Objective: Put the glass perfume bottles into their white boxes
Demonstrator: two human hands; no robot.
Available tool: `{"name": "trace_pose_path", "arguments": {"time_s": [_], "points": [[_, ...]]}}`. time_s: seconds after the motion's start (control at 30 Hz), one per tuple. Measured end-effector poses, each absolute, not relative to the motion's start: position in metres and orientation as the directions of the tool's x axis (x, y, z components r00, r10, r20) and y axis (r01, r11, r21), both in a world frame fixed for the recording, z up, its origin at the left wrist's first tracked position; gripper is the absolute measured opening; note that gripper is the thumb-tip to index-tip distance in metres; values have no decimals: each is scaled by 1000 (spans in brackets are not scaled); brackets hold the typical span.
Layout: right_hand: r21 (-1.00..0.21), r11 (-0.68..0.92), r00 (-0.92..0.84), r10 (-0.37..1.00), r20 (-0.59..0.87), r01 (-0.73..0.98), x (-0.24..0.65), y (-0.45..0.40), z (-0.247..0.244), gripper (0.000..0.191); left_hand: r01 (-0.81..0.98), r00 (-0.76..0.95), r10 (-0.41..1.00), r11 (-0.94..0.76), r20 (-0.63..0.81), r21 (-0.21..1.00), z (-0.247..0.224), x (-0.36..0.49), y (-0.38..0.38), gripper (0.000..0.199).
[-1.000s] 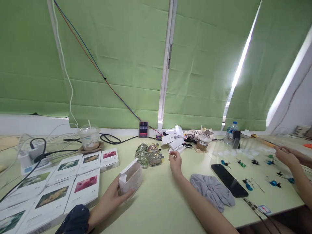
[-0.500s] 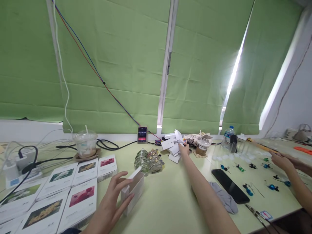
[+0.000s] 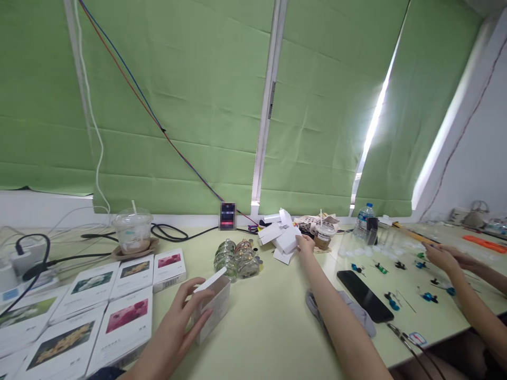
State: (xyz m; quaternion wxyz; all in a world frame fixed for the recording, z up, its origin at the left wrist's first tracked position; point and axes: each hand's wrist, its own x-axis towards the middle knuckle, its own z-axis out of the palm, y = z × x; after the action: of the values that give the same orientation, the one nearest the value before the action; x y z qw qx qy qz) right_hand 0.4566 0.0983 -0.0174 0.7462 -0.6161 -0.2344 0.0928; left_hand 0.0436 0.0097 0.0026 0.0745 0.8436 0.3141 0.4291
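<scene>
My left hand holds a small white box by its side, thumb in front and fingers behind. The box stands on the table with its top flap raised. My right hand reaches to the back and pinches the edge of a white folded card piece over a pile of similar white card pieces. Between the hands, toward the back, stand rows of clear domed items, greenish on the left and pinkish-brown on the right. Small round pieces lie beside them.
Printed white boxes cover the left side, near a lidded cup and cables. To the right are a black phone, a grey cloth, pliers and an iced drink. A co-worker's hands are at far right.
My right hand has moved slightly right and now pinches a white card piece at the pile. My left hand still holds the box. The view has shifted a little to the right.
</scene>
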Motion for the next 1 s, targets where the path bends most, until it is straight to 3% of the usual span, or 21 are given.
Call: {"name": "trace_pose_path", "arguments": {"time_s": [0.2, 0.37, 0.47, 0.6, 0.73, 0.87, 1.0], "points": [[-917, 390, 823, 491, 285, 84, 443, 59, -9, 45, 478, 477, 560, -812, 678, 335, -2, 37, 20, 18], [-850, 518, 740, 532, 412, 101, 425, 29, -5, 43, 494, 473, 554, -811, 684, 315, -6, 34, 29, 20], [-824, 565, 682, 618, 391, -40, 414, 17, -6, 41, 489, 488, 553, -814, 675, 313, -4, 35, 28, 20], [-782, 538, 588, 757, 283, -316, 400, 5, -9, 41, 485, 437, 576, -798, 691, 358, -2, 37, 22, 20], [-758, 407, 450, 877, 169, -510, 386, -4, -13, 44, 452, 434, 620, -777, 653, 437, -2, 38, 18, 23], [-758, 303, 343, 933, 111, -577, 369, -11, -16, 42, 384, 471, 657, -754, 589, 533, 2, 37, 16, 27], [-823, 260, 268, 954, 137, -505, 354, -15, -19, 36, 353, 454, 702, -707, 549, 612, 6, 37, 13, 29]]}}
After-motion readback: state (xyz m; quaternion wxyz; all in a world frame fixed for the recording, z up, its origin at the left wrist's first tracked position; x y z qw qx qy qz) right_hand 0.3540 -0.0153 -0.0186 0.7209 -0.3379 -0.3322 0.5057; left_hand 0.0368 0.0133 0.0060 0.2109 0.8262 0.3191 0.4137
